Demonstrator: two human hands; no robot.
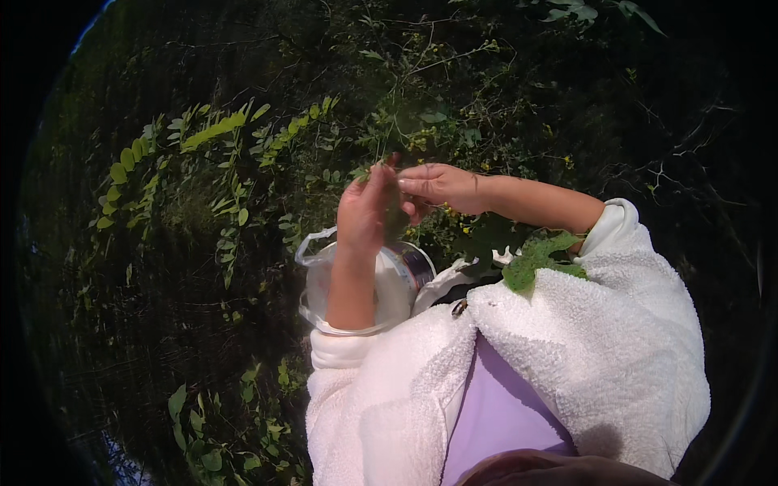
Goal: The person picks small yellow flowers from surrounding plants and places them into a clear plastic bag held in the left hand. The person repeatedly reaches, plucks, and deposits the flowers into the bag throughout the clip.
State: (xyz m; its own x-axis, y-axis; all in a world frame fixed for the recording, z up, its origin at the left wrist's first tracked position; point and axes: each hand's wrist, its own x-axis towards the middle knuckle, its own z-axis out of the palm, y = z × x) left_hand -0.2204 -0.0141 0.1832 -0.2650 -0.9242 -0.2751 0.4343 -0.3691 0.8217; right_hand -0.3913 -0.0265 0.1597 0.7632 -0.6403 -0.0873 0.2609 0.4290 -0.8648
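Observation:
My left hand (360,215) is raised with thumb and fingers pinched on a thin green plant stem (382,147), which runs up into the foliage. A small leaf shows at the fingertips. From the right, my right hand (447,187) meets it, with thumb and forefinger close together beside the left fingertips. Whether those fingers hold a sprig is too blurred to see. Clusters of small yellow flowers or buds (419,141) stand just above the hands. Behind my left forearm is a white plastic bag (316,248) around a round white tub (392,276) with a dark printed band.
A lobed green leaf (535,262) lies against my right sleeve (608,226). Compound-leaved branches (213,130) spread at the left, and leafy shoots (213,458) rise at lower left. Bare twigs (662,173) reach in from the right. Deep shade hides much of the ground.

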